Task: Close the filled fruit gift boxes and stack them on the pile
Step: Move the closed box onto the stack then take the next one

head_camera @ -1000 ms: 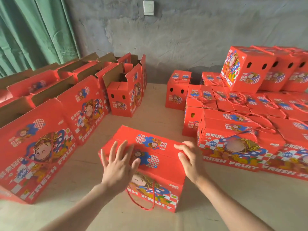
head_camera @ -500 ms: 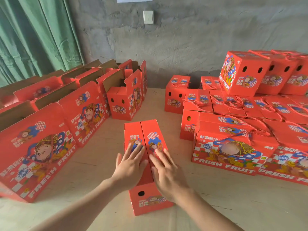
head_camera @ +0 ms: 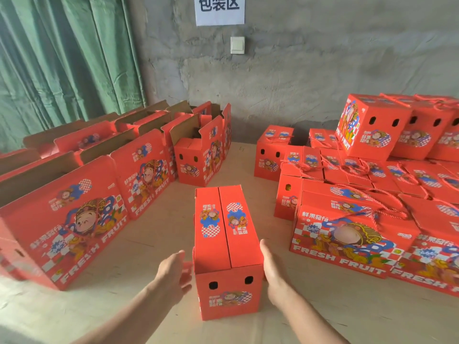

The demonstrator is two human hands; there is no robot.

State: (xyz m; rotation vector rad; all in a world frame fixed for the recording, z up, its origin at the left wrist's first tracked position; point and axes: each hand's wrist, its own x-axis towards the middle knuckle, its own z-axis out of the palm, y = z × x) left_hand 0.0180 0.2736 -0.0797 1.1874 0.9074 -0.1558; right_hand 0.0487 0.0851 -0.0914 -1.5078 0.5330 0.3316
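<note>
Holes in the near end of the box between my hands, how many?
2: left hole, right hole, side by side above the printed label; the box hides its far end.

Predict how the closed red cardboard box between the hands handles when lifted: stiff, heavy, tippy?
Probably stiff: the closed red cardboard box has square edges and flat top flaps. Possibly heavy if filled; contents hidden. Narrow and tall, so a sideways push might tip it; the left hand and right hand flank its sides.

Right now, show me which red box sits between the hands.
The closed box standing alone mid-table, its two-holed end facing the camera, with the left hand and right hand at its sides. The open boxes line the left; the pile is at right.
</note>
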